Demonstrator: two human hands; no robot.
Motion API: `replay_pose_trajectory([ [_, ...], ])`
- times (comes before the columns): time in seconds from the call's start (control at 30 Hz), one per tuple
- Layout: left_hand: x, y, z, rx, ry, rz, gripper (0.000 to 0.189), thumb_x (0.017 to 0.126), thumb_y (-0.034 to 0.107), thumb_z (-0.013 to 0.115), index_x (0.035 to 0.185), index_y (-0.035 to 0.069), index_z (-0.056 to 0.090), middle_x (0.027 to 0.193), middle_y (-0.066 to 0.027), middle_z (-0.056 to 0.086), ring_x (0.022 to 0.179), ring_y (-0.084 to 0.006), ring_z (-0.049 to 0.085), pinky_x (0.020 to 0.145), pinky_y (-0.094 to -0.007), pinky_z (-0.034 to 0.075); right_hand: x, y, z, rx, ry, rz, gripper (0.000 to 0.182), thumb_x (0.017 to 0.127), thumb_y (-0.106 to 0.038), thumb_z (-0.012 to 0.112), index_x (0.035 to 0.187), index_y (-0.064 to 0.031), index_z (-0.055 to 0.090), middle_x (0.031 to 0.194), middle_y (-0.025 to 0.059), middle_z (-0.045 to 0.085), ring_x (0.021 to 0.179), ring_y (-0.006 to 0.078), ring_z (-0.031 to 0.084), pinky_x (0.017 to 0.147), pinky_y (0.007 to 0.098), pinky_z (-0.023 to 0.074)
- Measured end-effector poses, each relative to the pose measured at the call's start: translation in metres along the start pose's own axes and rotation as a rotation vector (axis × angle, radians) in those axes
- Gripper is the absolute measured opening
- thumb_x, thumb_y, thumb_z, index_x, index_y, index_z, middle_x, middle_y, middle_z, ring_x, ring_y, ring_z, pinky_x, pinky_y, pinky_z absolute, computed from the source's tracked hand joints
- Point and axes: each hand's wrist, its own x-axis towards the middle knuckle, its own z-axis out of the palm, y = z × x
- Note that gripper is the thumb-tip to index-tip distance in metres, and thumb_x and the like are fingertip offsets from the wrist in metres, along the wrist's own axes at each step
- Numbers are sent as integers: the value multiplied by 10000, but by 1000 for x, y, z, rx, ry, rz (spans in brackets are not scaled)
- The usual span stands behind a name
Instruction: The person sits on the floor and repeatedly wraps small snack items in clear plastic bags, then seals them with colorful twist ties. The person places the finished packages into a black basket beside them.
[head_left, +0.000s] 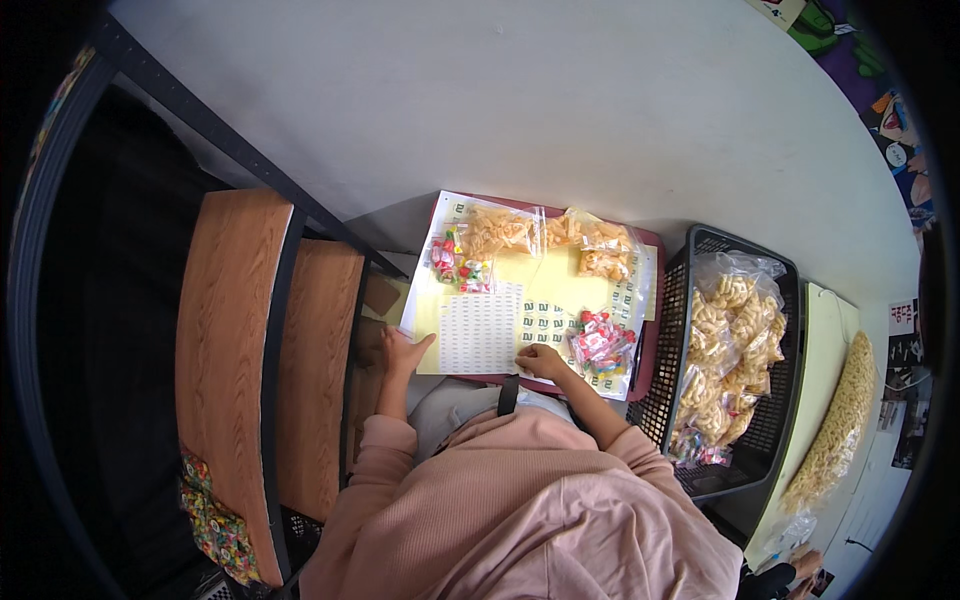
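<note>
My left hand (406, 351) rests at the left edge of the papers, thumb spread away from the fingers and nothing visible in it. My right hand (541, 362) has its fingertips drawn together at the lower right corner of a sheet of small printed labels (480, 334). Whether it pinches a label is too small to tell. Beside that sheet lies a sheet of round logo stickers (541, 321). Clear bags of wrapped candies (602, 341) lie right of my right hand. More candy packets (459, 262) and bags of puffed snacks (502, 231) lie farther back.
The papers lie on a dark red table (651, 360). To the right, a black plastic basket (667, 390) holds bagged snacks (731, 330). Beyond it lies a long bag of snacks (832, 420). Wood-grain shelves (232, 360) stand left. Another person's hands (806, 566) show at lower right.
</note>
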Motion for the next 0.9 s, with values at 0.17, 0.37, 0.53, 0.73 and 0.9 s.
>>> replay_pose_trajectory([
  [0.17,-1,-5,14,17,-52,-18,606,570,294,724,957,-54,412,994,-218,449,940,-354,459,800,-396,405,2,12,15,106,59,8,375,692,-237,645,911,57,568,809,137,617,653,168,603,613,264,479],
  [0.37,-1,-21,24,36,-58,76,568,581,277,712,940,-60,428,958,-211,467,920,-345,472,796,-389,408,-7,4,27,376,115,-8,370,665,-193,696,893,37,518,716,101,585,607,165,578,548,272,480],
  [0.53,-1,-19,22,-51,-256,-30,555,589,325,705,892,-68,456,907,-212,506,868,-328,512,760,-378,421,-8,-11,33,455,103,-80,373,653,-159,708,891,18,483,712,89,566,608,157,567,540,264,479],
  [0.73,0,-18,13,-116,-212,-22,608,582,394,708,892,-70,469,873,-205,538,839,-305,540,722,-356,437,-20,-16,11,400,127,-110,406,691,-118,643,1033,37,488,822,116,598,669,150,574,543,261,465],
  [0.9,-2,18,-22,-496,-358,-201,522,684,378,646,966,-34,493,929,-129,553,865,-234,541,711,-331,444,-59,-22,-29,576,103,-122,320,746,-54,589,1046,-21,484,777,26,585,662,85,535,565,198,415],
])
